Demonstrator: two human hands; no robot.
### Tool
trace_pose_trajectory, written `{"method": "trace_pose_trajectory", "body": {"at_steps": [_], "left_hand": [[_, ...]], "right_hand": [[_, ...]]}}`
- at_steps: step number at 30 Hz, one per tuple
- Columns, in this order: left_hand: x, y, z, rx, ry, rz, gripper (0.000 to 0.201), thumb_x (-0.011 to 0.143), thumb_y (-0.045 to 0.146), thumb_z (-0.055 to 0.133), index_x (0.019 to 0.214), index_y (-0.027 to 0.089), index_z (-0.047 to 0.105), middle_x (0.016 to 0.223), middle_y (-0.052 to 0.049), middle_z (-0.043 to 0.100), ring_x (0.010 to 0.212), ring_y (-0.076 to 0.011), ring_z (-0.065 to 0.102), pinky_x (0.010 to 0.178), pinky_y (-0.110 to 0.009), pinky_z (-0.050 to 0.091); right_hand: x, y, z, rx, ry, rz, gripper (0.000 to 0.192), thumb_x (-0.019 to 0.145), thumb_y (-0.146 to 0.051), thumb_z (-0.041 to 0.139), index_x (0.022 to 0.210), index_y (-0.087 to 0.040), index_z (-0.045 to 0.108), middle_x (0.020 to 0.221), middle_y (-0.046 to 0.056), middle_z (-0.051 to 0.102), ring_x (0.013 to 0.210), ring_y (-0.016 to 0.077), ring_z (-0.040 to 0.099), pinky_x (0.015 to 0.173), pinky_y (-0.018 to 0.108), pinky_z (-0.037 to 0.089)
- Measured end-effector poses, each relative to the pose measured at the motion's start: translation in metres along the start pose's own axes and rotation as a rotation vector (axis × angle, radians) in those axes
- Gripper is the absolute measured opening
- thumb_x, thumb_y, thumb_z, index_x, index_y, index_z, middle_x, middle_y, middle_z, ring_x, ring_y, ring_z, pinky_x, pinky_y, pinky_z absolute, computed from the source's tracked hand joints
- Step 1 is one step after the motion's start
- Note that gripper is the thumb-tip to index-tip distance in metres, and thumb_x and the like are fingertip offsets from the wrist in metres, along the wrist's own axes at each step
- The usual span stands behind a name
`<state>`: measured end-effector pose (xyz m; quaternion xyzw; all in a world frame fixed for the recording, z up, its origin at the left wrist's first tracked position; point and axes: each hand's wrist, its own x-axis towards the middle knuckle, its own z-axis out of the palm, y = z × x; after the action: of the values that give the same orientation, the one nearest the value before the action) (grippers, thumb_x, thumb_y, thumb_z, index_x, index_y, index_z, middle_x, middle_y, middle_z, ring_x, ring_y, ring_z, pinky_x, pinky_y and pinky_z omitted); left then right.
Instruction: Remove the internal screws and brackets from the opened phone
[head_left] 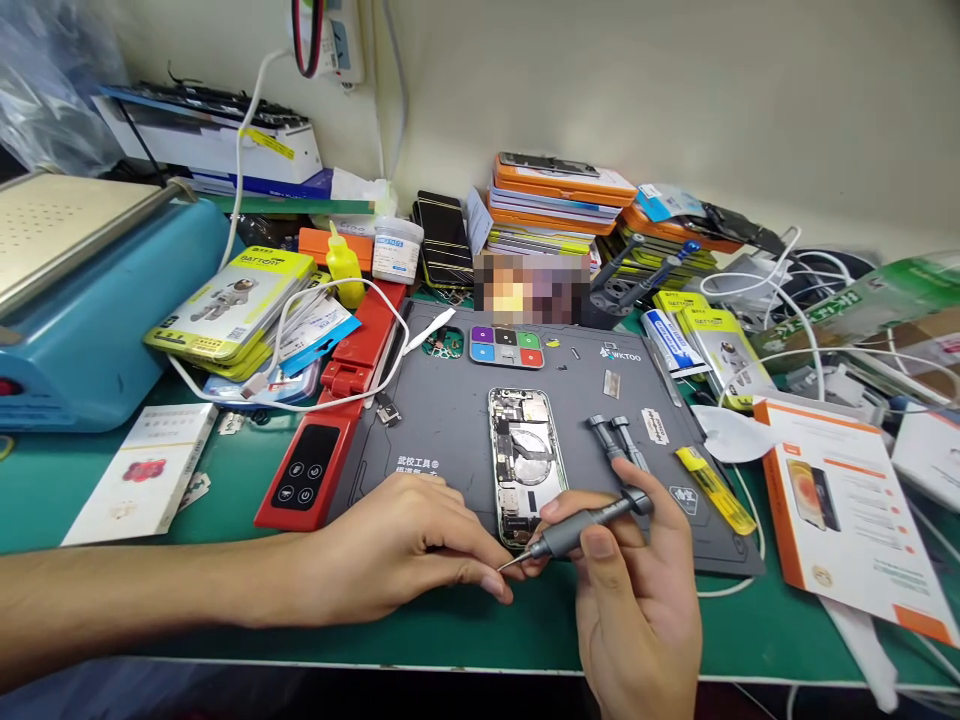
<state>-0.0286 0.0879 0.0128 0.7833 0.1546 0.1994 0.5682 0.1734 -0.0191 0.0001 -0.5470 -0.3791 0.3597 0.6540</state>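
My right hand [637,590] is closed around a grey precision screwdriver [574,532], its thin tip pointing left and down. At that tip, the thumb and fingers of my left hand [442,545] are pinched together; whatever is between them, if anything, is too small to make out. Just beyond both hands lies an opened smartphone [529,460], its inner parts exposed, on a dark grey work mat [442,410]. Two more grey screwdrivers [619,440] rest on the mat to the right of the phone. A tray with coloured squares [506,347] sits at the mat's back.
To the left are a red device with touch buttons [306,470], stacked battery packs [232,300] and a blue machine [112,310]. On the right stand an orange-and-white box [855,510] and a yellow-capped tool [716,490]. Loose white cables [817,340] cross the green bench.
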Motion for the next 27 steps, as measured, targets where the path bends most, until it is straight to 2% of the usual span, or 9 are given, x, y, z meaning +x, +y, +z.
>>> {"method": "trace_pose_trajectory", "body": {"at_steps": [5,15,20,27], "left_hand": [[0.0006,-0.0012,-0.0004,-0.009,0.006,0.021,0.018,0.109,0.032,0.074,0.116,0.024,0.089,0.115,-0.002,0.088,0.097,-0.0173,0.081,0.087,-0.023,0.052],[0.0006,0.0003,-0.0004,-0.026,-0.008,0.025,0.024,0.113,0.036,0.067,0.117,0.024,0.088,0.119,-0.003,0.088,0.101,-0.0184,0.082,0.091,-0.024,0.053],[0.0003,-0.0018,0.0004,-0.014,0.011,0.025,0.027,0.113,0.04,0.066,0.114,0.025,0.088,0.112,-0.002,0.089,0.096,-0.0176,0.081,0.088,-0.024,0.053],[-0.0002,-0.0021,-0.0003,-0.016,0.004,0.046,0.018,0.11,0.027,0.072,0.114,0.022,0.088,0.116,-0.002,0.088,0.1,-0.0171,0.081,0.092,-0.022,0.052]], "right_hand": [[0.0009,0.0025,-0.0037,0.003,-0.005,0.027,0.046,0.109,-0.037,0.066,0.153,-0.033,0.052,0.102,0.004,0.079,0.071,0.0173,0.076,0.061,0.03,0.067],[0.0036,-0.0017,0.0016,0.041,0.009,0.04,0.04,0.108,-0.036,0.067,0.147,-0.035,0.056,0.098,0.002,0.079,0.064,0.0155,0.075,0.056,0.027,0.065],[0.0051,-0.0037,0.0036,0.052,0.005,0.034,0.039,0.108,-0.038,0.068,0.145,-0.034,0.056,0.096,0.002,0.08,0.063,0.016,0.076,0.055,0.027,0.064],[0.0036,-0.0032,0.0011,0.046,0.002,0.046,0.041,0.108,-0.037,0.068,0.146,-0.033,0.056,0.097,0.002,0.08,0.065,0.0155,0.076,0.056,0.026,0.065]]}}
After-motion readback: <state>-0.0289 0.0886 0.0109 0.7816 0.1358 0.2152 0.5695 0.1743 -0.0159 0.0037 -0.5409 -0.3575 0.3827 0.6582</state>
